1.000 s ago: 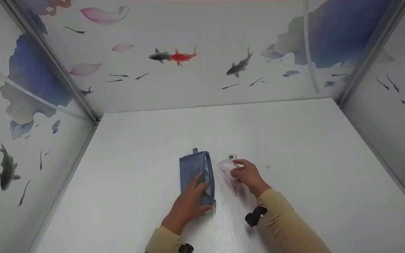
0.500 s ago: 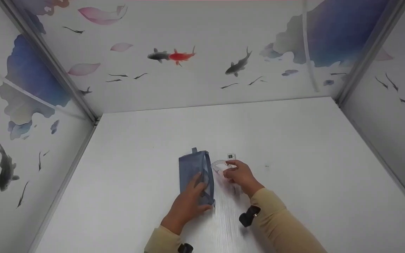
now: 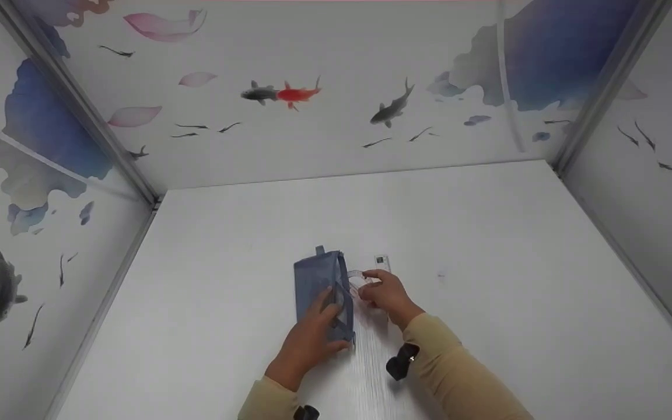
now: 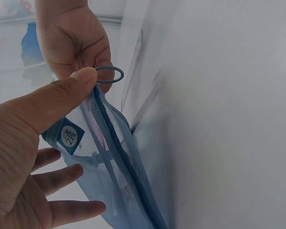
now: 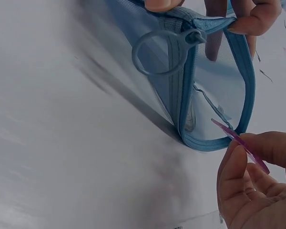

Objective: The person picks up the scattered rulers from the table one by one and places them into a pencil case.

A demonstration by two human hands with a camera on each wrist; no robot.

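Note:
A blue mesh zip pouch (image 3: 314,277) lies on the white table with its mouth spread toward the right. My left hand (image 3: 305,345) grips the pouch by its near end, thumb by the zipper pull ring (image 4: 122,74). Between thumb and fingers, my right hand (image 3: 389,298) pinches a clear protractor (image 3: 354,274) with a pinkish tint. Edge-on in the right wrist view, the protractor (image 5: 222,127) has its tip at the pouch opening (image 5: 248,100). Something clear shows inside the pouch, its kind unclear. A transparent ruler (image 3: 381,261) lies partly hidden behind my right hand.
The white table (image 3: 225,245) is enclosed by panels printed with fish and petals, at the back (image 3: 324,140) and both sides. A small faint mark (image 3: 441,273) is on the table right of the ruler. Dark devices sit on both wrists.
My right hand has moved left with the protractor, from over the ruler to the pouch's mouth. My left hand and the pouch have stayed in place.

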